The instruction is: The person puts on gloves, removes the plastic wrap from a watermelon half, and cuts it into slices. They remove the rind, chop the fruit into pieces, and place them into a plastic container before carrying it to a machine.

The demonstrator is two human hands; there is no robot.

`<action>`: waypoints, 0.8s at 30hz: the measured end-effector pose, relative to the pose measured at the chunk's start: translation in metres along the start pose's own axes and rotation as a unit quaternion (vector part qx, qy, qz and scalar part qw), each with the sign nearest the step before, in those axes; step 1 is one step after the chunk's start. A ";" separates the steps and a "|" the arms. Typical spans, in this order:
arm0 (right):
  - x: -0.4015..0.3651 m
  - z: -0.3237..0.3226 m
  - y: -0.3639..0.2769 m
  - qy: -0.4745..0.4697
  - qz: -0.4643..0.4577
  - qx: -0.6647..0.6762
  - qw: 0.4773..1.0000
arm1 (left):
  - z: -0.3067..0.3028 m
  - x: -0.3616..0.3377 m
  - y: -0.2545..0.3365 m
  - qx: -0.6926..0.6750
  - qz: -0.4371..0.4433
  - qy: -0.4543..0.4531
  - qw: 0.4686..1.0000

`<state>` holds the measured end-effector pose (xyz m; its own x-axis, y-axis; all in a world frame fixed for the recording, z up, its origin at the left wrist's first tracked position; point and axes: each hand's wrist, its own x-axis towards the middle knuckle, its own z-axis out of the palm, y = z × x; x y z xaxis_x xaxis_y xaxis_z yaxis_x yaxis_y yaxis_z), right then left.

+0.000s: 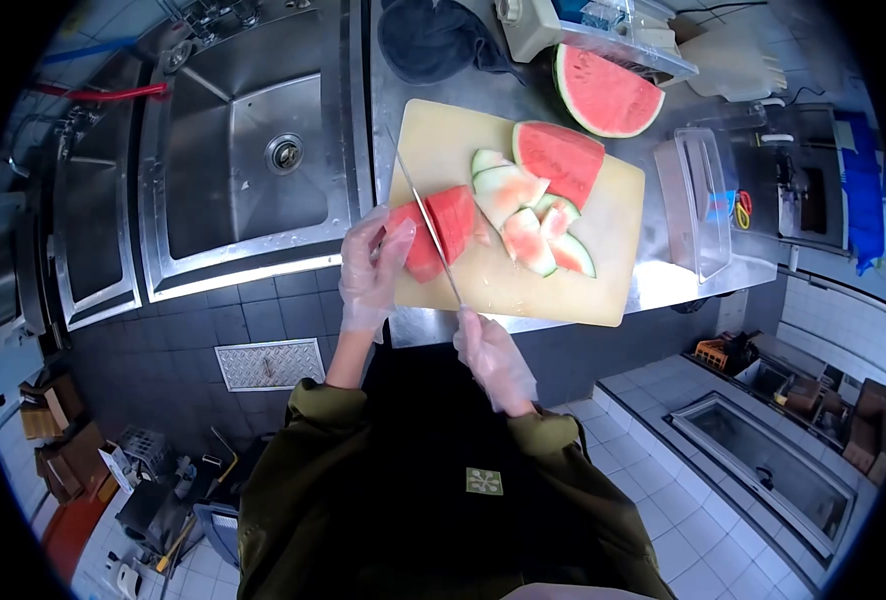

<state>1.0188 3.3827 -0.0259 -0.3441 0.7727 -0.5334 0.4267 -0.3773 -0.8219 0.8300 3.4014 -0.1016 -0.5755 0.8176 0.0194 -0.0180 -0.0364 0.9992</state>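
A long knife (427, 215) lies across a peeled red watermelon chunk (424, 258), with slices cut along its right part. My right hand (493, 358), in a clear plastic glove, is closed round the knife's handle near the board's front edge. My left hand (371, 268), gloved the same way, grips the chunk's left end, its fingers beside the blade. Under the fruit is a pale yellow cutting board (603, 250). Pale green rind pieces (528, 240) lie in a heap right of the chunk, and a watermelon wedge (560, 160) with its rind sits behind them.
Another large watermelon piece (611, 92) rests on the steel counter behind the board. A clear plastic container (703, 205) and scissors (743, 210) are at the right. A dark cloth (438, 42) lies at the back, and a steel sink (248, 215) is on the left.
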 end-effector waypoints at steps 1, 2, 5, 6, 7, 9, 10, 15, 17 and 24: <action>0.015 0.007 0.049 -0.006 -0.010 -0.057 0.998 | -0.001 0.000 -0.001 0.023 0.037 -0.005 0.999; 0.022 0.006 0.048 -0.022 0.042 -0.058 0.997 | -0.001 0.004 0.002 0.046 0.074 -0.010 0.996; 0.033 0.001 0.022 -0.053 0.155 -0.102 0.981 | -0.015 0.002 0.000 -0.022 0.013 -0.028 0.999; 0.028 0.000 0.010 -0.047 0.165 -0.138 0.975 | -0.017 0.000 0.003 -0.070 -0.036 -0.035 0.996; 0.026 -0.001 0.007 -0.025 0.144 -0.058 0.988 | -0.016 0.000 0.007 -0.097 -0.079 -0.031 0.992; 0.013 0.001 0.006 0.010 0.097 0.101 0.990 | -0.016 0.001 0.031 -0.147 -0.166 -0.016 0.975; 0.007 -0.001 0.013 -0.010 0.095 0.186 0.978 | -0.016 0.001 0.036 -0.131 -0.181 -0.012 0.975; -0.009 -0.010 -0.016 -0.094 0.124 0.194 0.969 | -0.015 0.002 0.037 -0.110 -0.233 0.009 0.966; 0.007 0.007 0.030 -0.054 0.091 0.061 0.992 | -0.015 0.001 0.035 -0.133 -0.229 0.016 0.964; 0.025 0.013 0.063 0.024 0.050 -0.108 0.993 | -0.011 -0.001 0.050 -0.119 -0.234 0.021 0.965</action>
<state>1.0259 3.3720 -0.0937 -0.2527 0.7624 -0.5958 0.6279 -0.3393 -0.7004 0.8208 3.3930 -0.0525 -0.4915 0.7520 -0.4392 -0.4694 0.1961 0.8609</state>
